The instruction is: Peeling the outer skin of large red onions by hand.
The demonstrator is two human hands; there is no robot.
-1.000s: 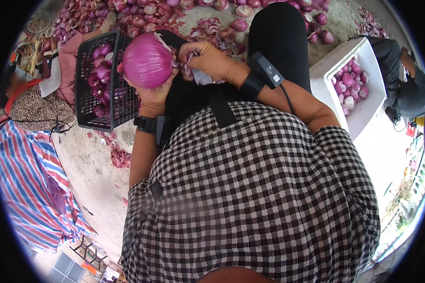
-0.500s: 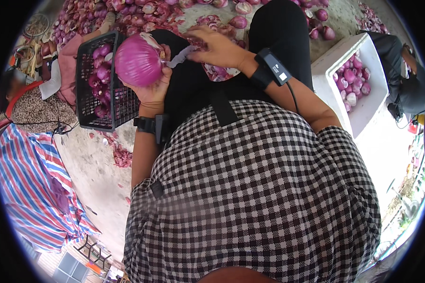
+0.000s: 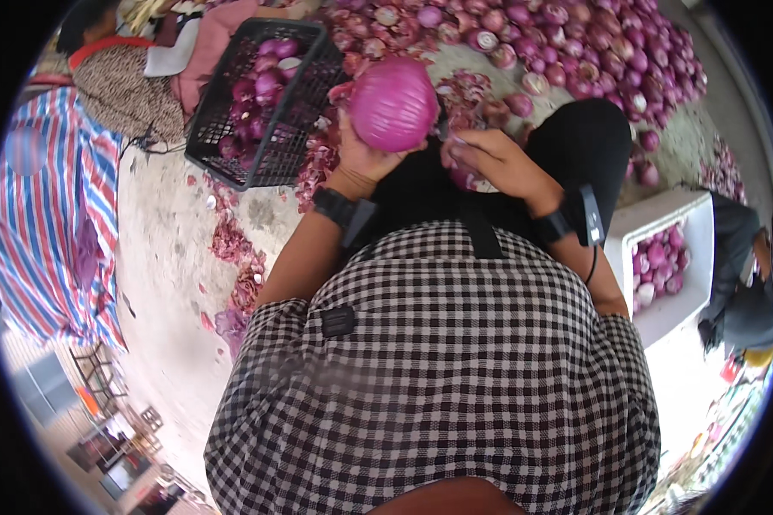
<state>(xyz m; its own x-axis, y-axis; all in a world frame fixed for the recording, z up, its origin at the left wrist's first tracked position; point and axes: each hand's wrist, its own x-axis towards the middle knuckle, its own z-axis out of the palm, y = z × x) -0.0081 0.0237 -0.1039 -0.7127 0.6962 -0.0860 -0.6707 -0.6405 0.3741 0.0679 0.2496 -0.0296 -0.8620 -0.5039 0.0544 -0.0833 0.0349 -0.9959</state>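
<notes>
My left hand point(image 3: 362, 157) is wrapped round a large purple onion point(image 3: 393, 105), smooth and glossy, held up in front of my lap. Close by on its right, my right hand point(image 3: 505, 165) is closed with the fingers curled together. A small dark thing point(image 3: 442, 122) shows between those fingers and the onion; its kind is unclear, and what the fingers grip is partly hidden. Black bands with small devices circle both wrists.
To the left stands a black plastic crate point(image 3: 247, 163) with peeled onions. A white foam box point(image 3: 702, 232) of onions is at the right. Ahead lie a big onion heap point(image 3: 592, 43) and loose skins point(image 3: 236, 240). Another person point(image 3: 133, 81) sits at far left, one more point(image 3: 738, 275) at right.
The view has swung left. My right hand, earlier spread with a strip of pale skin trailing from the onion, is now closed beside it. The strip no longer shows. My left hand still holds the onion.
</notes>
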